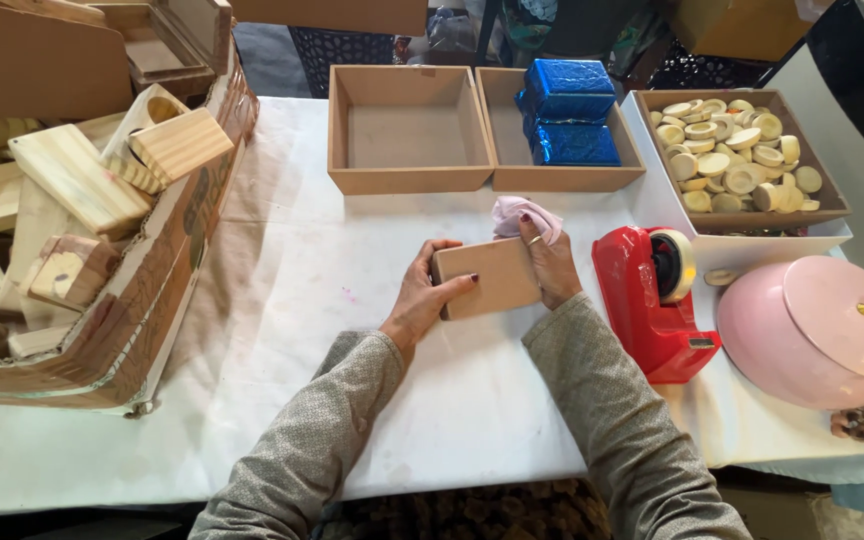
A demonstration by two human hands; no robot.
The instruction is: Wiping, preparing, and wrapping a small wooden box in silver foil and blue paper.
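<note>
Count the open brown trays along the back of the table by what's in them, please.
Empty tray: 1
Tray with blue foil-wrapped packs: 1
Tray of small wooden discs: 1
Total: 3

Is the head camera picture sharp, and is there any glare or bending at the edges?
Head view: sharp on both hands and the small wooden box; even soft daylight, faint shadows; glare only on the blue foil packs; the table edge bows slightly, wide-lens distortion.
</note>
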